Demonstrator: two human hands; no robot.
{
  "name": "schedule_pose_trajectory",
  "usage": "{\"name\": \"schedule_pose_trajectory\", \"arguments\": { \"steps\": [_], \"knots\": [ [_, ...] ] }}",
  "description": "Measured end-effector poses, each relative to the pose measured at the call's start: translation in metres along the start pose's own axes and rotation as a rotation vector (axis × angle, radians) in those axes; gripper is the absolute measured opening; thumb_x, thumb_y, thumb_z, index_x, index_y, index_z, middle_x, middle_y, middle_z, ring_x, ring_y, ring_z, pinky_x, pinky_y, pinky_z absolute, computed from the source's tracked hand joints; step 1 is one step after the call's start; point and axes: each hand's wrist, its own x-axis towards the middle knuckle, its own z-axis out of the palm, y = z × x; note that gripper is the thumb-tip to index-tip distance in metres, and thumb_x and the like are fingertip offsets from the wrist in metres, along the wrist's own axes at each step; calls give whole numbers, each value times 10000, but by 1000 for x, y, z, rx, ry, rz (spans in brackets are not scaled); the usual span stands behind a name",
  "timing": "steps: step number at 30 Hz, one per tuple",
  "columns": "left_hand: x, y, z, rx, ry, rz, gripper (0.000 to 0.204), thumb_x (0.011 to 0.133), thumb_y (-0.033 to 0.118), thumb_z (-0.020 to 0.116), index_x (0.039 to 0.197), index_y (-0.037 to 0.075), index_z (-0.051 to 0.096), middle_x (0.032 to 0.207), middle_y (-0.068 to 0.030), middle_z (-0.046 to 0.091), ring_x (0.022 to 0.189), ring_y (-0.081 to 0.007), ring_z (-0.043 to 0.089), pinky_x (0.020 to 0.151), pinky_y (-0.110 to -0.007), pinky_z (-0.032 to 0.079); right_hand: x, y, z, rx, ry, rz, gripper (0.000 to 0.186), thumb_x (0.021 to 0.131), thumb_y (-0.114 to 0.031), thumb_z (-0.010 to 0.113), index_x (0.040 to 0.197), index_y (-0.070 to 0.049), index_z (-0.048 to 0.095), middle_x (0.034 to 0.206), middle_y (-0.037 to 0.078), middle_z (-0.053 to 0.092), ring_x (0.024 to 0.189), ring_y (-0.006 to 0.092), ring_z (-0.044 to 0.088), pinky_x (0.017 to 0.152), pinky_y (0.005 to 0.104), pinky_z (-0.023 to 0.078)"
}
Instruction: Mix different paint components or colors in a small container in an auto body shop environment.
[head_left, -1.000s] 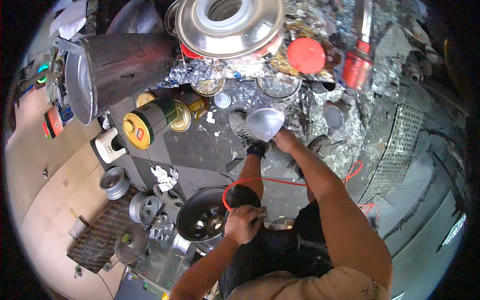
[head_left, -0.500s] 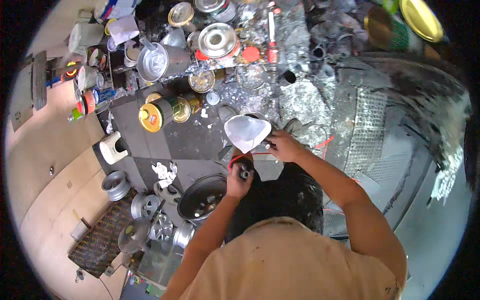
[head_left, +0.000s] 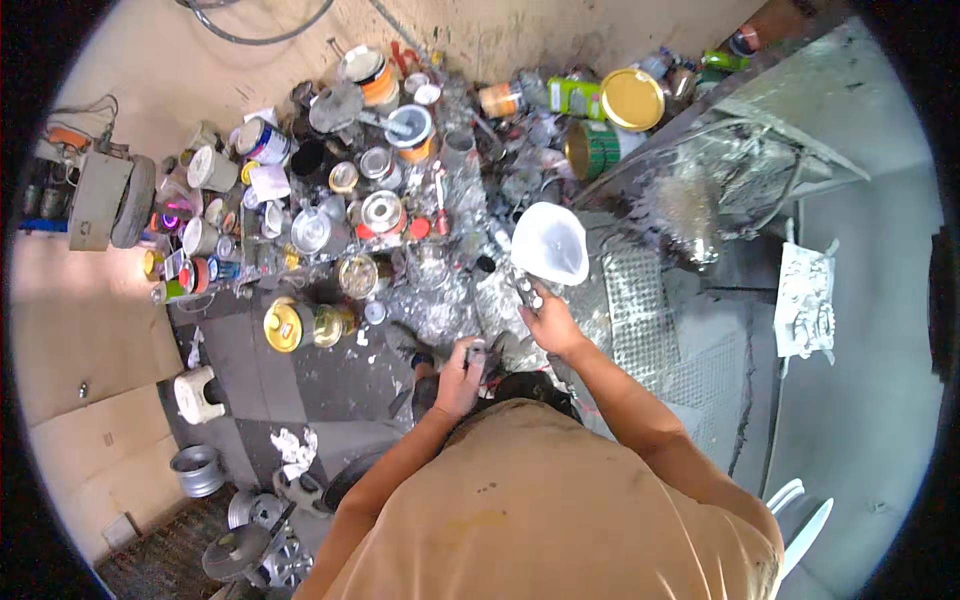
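Observation:
My right hand (head_left: 553, 326) is closed round a spray gun (head_left: 528, 291), whose metal fittings show at the fingers. A translucent white cup (head_left: 550, 243) sits on the gun, tilted, its wide side toward me. Lower and to the left, my left hand (head_left: 458, 386) grips a short dark hose end (head_left: 475, 354), apart from the gun. A thin red hose shows in part beside this hand; my body hides the rest.
A paint-spattered bench (head_left: 430, 300) ahead holds several cans and tubs. A yellow-topped can (head_left: 284, 325) and a white stool (head_left: 199, 394) stand at left, near a wheel rim (head_left: 197, 470). Metal grating (head_left: 637, 300) lies at right, near a hanging silver-painted part (head_left: 806, 300).
My view has lifted toward the bench and back wall. The right hand has carried the spray gun and cup up, away from my left hand, which keeps its grip on the hose end.

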Motion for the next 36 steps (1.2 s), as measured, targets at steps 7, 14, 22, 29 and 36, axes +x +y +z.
{"name": "schedule_pose_trajectory", "arguments": {
  "steps": [7, 14, 22, 29, 36],
  "knots": [
    [17, 18, 54, 32, -165, 181, 233, 1026, 234, 475, 1126, 37, 546, 890, -157, 601, 813, -269, 595, 778, -384, 478, 69, -62, -61, 27, 401, -272, 527, 880, -150, 629, 1346, 53, 490, 1122, 306, 646, 1041, 424, 639, 914, 442, 488],
    [20, 88, 42, -197, -283, 194, 292, 1026, 182, 453, 1279, 51, 515, 888, -84, 570, 827, -170, 527, 790, -337, 454, 80, -172, -87, 365, 447, -198, 292, 872, -116, 675, 1142, -15, 625, 1000, 147, 707, 883, 270, 673, 825, 391, 510],
    [9, 84, 45, -183, -338, 269, 246, 1023, 227, 449, 1139, 39, 557, 877, -47, 555, 827, -133, 514, 777, -309, 446, 97, -147, -73, 166, 609, -367, 247, 884, -132, 684, 1058, 42, 663, 859, 77, 713, 720, 167, 608, 714, 355, 492],
    [8, 81, 37, -363, -134, 105, 281, 1050, 225, 446, 1258, 43, 495, 723, 25, 431, 658, -76, 399, 582, -251, 352, 83, -162, -65, 330, 525, -306, 230, 894, -111, 680, 1079, 13, 622, 870, 53, 660, 672, 111, 568, 546, 308, 477],
    [-6, 84, 53, -486, -101, 30, 314, 1052, 261, 424, 1135, -10, 559, 739, 1, 482, 680, -105, 451, 606, -281, 382, 55, -154, -55, 201, 565, -364, 249, 879, -93, 669, 1093, 25, 623, 932, 93, 693, 759, 178, 646, 619, 328, 519]
  ]
}}
